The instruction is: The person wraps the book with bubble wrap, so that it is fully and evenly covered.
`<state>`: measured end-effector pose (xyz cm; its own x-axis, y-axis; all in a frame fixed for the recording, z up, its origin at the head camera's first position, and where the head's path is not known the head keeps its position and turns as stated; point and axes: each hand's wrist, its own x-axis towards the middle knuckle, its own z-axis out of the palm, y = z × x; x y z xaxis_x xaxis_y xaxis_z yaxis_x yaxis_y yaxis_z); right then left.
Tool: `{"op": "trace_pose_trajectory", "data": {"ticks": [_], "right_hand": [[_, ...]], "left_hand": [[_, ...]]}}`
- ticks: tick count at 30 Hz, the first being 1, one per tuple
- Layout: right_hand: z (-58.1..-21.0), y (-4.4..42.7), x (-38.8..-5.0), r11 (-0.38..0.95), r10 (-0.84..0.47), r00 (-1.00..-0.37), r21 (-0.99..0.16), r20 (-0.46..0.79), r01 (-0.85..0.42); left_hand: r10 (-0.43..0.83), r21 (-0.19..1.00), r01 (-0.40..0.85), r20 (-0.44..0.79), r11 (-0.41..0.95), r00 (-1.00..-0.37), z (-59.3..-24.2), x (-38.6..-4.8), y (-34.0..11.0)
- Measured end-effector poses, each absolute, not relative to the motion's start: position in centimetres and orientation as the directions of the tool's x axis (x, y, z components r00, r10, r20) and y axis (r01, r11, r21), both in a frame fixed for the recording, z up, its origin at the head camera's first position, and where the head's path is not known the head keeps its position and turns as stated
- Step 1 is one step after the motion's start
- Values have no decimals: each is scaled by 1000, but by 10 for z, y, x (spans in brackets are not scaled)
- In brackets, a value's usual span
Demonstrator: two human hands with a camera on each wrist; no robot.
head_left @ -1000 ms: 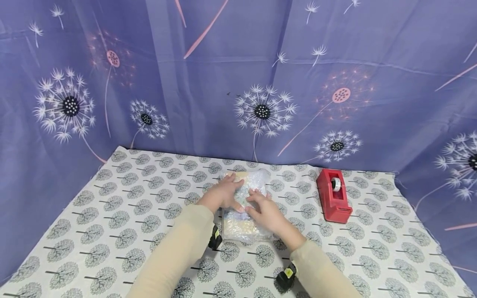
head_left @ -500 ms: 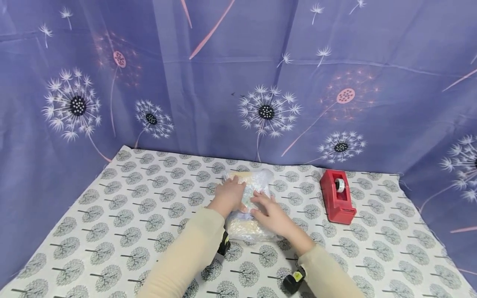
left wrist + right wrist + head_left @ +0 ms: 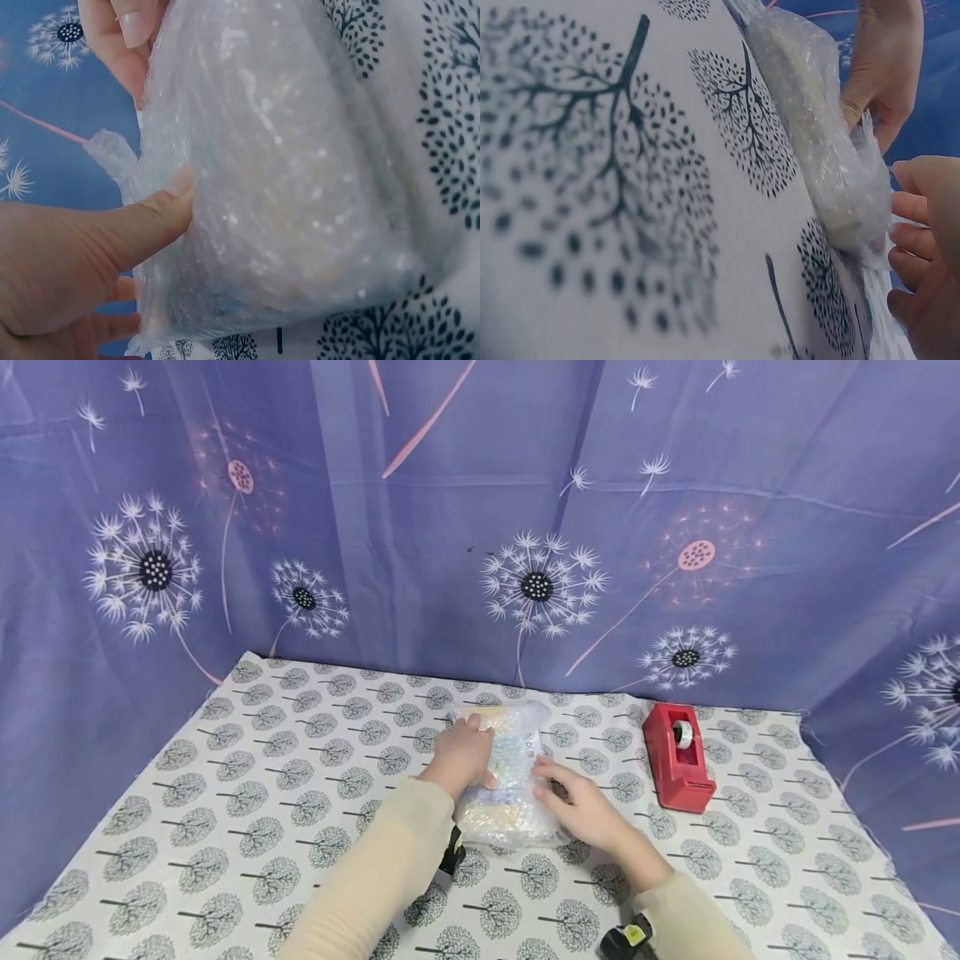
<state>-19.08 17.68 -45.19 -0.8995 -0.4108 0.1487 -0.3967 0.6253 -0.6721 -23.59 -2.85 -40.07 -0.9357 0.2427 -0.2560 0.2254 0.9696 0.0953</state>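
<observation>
A package in clear bubble wrap (image 3: 510, 818) lies flat on the tree-print cloth, with pale yellow contents showing at both ends. On its left half rests the left hand (image 3: 461, 756), fingers extended over the wrap. In the left wrist view the left thumb (image 3: 154, 225) lies along the wrap's edge. The right hand (image 3: 585, 806) is at the package's right edge, fingers slightly bent and apart. The right wrist view shows the right fingers (image 3: 915, 240) beside the loose wrap edge (image 3: 877, 289); whether they touch it I cannot tell.
A red tape dispenser (image 3: 678, 760) with a roll of tape stands to the right of the package. The tree-print cloth (image 3: 300, 810) covers the table. Behind it hangs a blue-purple curtain (image 3: 427, 552) with dandelion prints.
The right hand has shifted right and slightly down, from on top of the package to its right edge. The left hand has settled on the left half with its fingers closer together.
</observation>
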Motion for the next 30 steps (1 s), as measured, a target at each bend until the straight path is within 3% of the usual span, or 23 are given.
{"op": "trace_pose_trajectory", "data": {"ticks": [12, 24, 30], "right_hand": [[-449, 197, -180, 639, -342, -930, -693, 134, -334], [-448, 225, -173, 643, -308, -937, -689, 168, -335], [-444, 240, -166, 679, -260, -949, -664, 179, -312]], "left_hand": [[235, 79, 223, -203, 972, -951, -399, -233, -23], [222, 154, 187, -262, 970, -939, -400, -233, -26], [220, 115, 194, -303, 974, -927, -397, -235, -25]]}}
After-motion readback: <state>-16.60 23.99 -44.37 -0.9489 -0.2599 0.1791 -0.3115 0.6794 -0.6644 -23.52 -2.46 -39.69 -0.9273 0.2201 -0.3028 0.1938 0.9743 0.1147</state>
